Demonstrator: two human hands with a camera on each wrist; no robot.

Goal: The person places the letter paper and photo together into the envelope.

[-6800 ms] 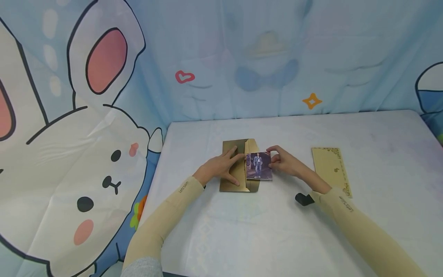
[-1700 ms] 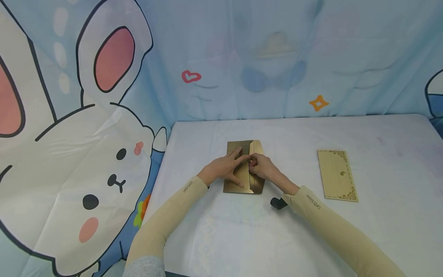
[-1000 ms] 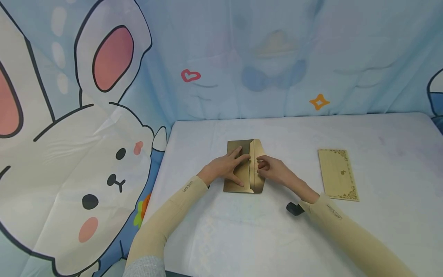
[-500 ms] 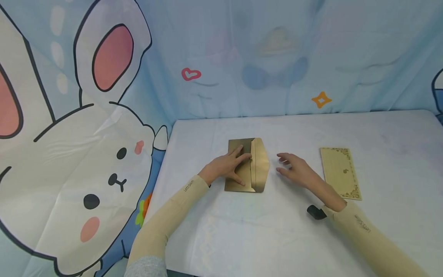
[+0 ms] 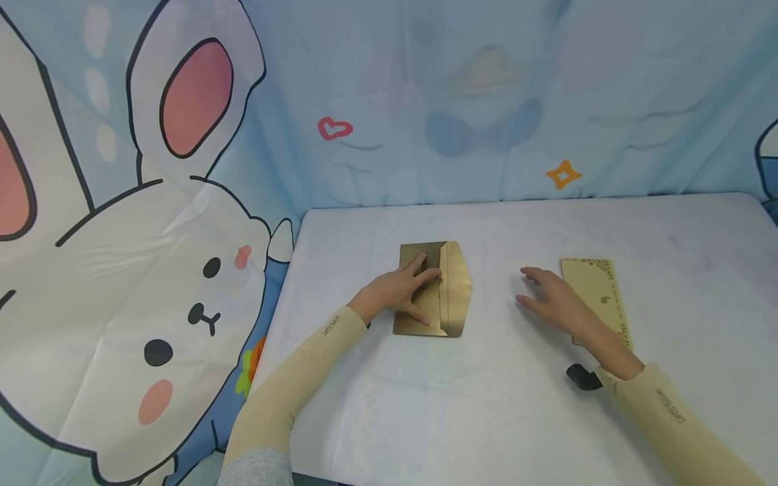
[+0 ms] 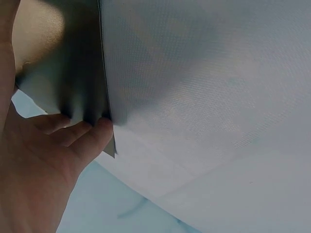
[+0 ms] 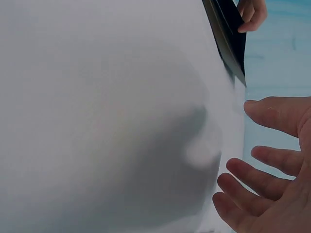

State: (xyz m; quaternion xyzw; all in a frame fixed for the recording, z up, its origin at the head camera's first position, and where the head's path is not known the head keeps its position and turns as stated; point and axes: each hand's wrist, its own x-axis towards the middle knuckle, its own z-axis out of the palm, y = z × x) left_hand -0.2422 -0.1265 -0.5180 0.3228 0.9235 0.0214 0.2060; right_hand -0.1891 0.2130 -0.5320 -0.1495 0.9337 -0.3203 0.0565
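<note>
A gold envelope (image 5: 457, 290) lies on the white table, its flap unfolded toward the right. My left hand (image 5: 398, 290) rests on the envelope's body with fingers spread. In the left wrist view, several fingertips (image 6: 102, 131) lie along the edge of the dark, shiny envelope (image 6: 43, 90). To the right, my right hand (image 5: 554, 300) hovers over the table with loosely bent fingers and holds nothing. It is between the envelope and a cream card with an ornate border (image 5: 586, 283), partly overlapping the card in the head view. No photo shows; the envelope's inside is hidden.
A white cloth covers the table (image 5: 462, 412). Behind it hangs a light blue curtain (image 5: 389, 81) with printed shapes, and a large cartoon rabbit print (image 5: 182, 270) fills the left side. A small black device (image 5: 583, 377) sits at my right wrist.
Earlier my right hand held a photo at the envelope's opening; the photo has gone from view. That hand then drew away rightward from the flap, opening out. The left hand stayed put.
</note>
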